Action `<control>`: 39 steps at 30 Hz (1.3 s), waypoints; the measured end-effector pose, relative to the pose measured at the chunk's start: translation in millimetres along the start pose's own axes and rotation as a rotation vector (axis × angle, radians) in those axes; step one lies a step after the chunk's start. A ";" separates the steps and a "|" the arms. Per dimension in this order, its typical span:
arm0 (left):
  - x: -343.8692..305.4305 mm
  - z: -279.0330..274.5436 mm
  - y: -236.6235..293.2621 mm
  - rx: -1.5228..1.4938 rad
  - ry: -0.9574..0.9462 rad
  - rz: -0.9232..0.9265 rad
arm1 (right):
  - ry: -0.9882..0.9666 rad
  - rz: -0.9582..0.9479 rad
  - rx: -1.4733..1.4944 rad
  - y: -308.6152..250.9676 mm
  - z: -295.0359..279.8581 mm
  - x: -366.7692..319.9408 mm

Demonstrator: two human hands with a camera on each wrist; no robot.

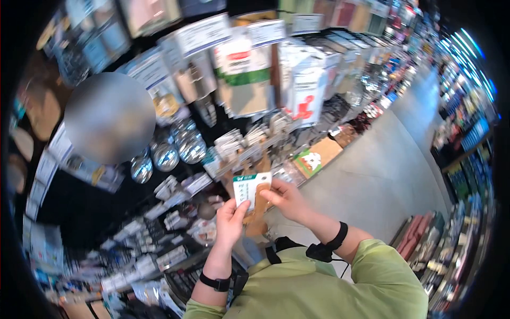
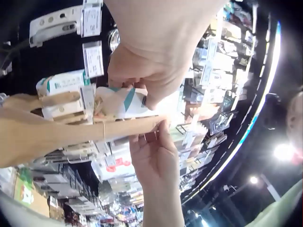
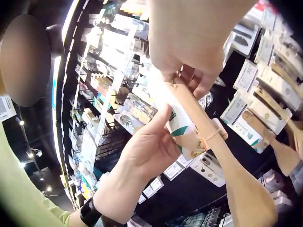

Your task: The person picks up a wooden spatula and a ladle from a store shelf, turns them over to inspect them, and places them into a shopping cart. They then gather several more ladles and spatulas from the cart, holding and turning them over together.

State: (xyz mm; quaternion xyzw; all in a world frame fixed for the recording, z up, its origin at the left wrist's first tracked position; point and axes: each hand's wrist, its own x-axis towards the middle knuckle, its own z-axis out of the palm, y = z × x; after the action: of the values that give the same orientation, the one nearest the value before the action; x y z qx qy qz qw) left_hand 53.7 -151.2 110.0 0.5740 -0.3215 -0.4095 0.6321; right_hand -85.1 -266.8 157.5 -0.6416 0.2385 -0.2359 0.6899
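Observation:
Both hands hold a wooden spatula [image 3: 251, 189] fastened to a white backing card [image 1: 245, 190] with a green band, in front of a shop rack. My left hand [image 1: 229, 220] pinches the card's side edge, thumb lying on its printed front. At the handle's end, the fingers and thumb of my right hand [image 1: 287, 199] grip the spatula. A thin tie [image 2: 103, 130] runs round the handle near the blade. The blade reaches well past the card; in the right wrist view it points down and to the right.
Carded wooden utensils [image 3: 265, 127] hang on the rack close by, with price tags [image 3: 233, 108] along the rails. Round metal strainers [image 1: 188, 143] hang to the left in the head view. A grey floor aisle [image 1: 372, 154] runs along the right, with another stocked shelf beyond it.

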 end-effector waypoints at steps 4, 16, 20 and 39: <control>14.9 35.1 -3.2 -0.110 -0.081 -0.070 | 0.119 -0.142 -0.104 29.4 -33.0 -10.8; 66.7 139.9 -20.3 -0.220 -0.408 -0.143 | 0.460 -0.111 -0.126 23.6 -112.9 -52.0; 77.3 156.7 -27.3 -0.262 -0.466 -0.175 | 0.512 -0.142 -0.163 26.6 -130.2 -54.3; 101.3 60.5 -62.5 -0.101 0.080 -0.003 | 0.052 -0.089 -0.242 82.2 -108.2 53.1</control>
State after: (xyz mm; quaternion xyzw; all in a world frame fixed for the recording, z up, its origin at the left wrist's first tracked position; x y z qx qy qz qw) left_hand 37.8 -269.3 49.9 0.5577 -0.2741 -0.4028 0.6720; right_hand -110.7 -378.5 67.3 -0.7237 0.2543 -0.2521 0.5900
